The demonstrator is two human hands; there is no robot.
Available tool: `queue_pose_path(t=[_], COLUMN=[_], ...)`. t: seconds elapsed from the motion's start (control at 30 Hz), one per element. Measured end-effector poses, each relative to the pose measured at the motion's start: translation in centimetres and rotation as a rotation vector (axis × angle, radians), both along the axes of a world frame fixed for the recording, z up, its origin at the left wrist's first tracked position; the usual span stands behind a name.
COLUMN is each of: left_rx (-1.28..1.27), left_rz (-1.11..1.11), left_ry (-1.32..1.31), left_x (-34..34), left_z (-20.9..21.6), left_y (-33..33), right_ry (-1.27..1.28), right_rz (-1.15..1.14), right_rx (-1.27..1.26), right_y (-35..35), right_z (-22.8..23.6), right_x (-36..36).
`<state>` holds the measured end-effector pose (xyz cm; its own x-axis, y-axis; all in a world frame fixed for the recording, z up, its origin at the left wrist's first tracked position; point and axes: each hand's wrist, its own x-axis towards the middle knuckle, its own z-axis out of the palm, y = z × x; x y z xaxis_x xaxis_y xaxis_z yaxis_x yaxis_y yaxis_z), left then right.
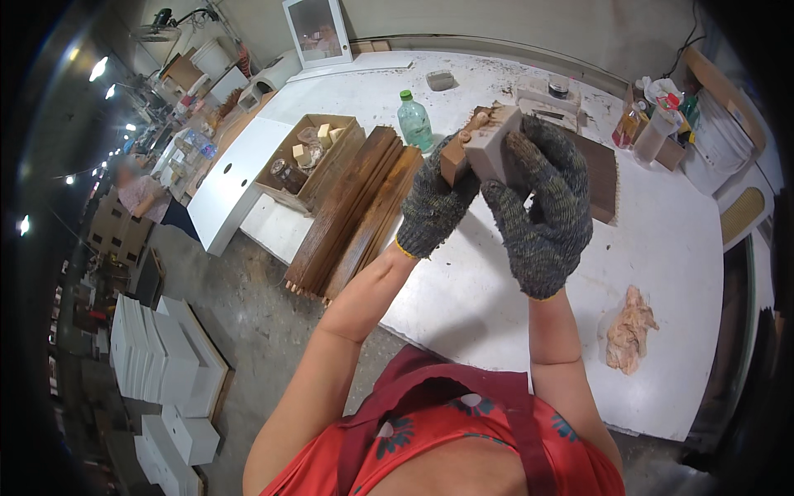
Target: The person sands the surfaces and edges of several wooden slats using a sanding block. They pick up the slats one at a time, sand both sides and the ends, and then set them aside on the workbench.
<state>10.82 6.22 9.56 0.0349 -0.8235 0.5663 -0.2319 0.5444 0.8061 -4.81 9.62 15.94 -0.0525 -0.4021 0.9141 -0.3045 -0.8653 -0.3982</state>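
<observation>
Both my hands wear dark knitted work gloves and are raised over the white table (653, 248). My left hand (434, 202) is closed round a brown wooden piece (452, 162) with a notched upper end. In my right hand (550, 202) is a pale rectangular block (495, 147), gripped between thumb and fingers. The block is up against the wooden piece, and the gloves hide much of both. A stack of brown wooden boards (351, 211) with toothed ends lies left of my left hand. Behind my right hand rests another brown board (602, 178).
A wooden box (285, 197) with small blocks and a jar stands at left, near a green-capped bottle (415, 124). A crumpled tan cloth (630, 335) lies at right. Bottles (657, 136) and a white bucket (724, 153) crowd the far right. White panels (161, 355) stand on the floor.
</observation>
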Motion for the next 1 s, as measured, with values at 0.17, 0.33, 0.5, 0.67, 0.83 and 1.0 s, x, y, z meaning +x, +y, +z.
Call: queue_pose_path(t=[0.17,0.33,0.5,0.67,0.83,1.0], left_rx=[0.187,0.167,0.198,0.199,0.3,0.158], left_rz=[-0.003,-0.076,-0.115,-0.151,-0.137,-0.171], left_ry=[0.143,0.141,0.201,0.254,0.339,0.489], left_x=[0.1,0.7,1.2,1.4,2.1,1.4], left_z=[-0.4,0.2,1.7,3.7,1.8,1.5], left_y=[1.3,1.5,3.0,3.2,1.4,2.3], right_ry=[0.046,0.245,0.212,-0.372,-0.234,-0.004], right_rz=[-0.091,0.037,0.313,0.446,0.265,-0.049], right_rx=[0.016,-0.138,0.124,0.28,-0.003,-0.374], right_y=[1.9,3.6,5.3,2.2,-0.6,-2.4], right_z=[-0.9,-1.6,-1.2,-1.2,1.1,3.8], right_x=[1.0,2.4,1.5,-1.0,1.0,4.1])
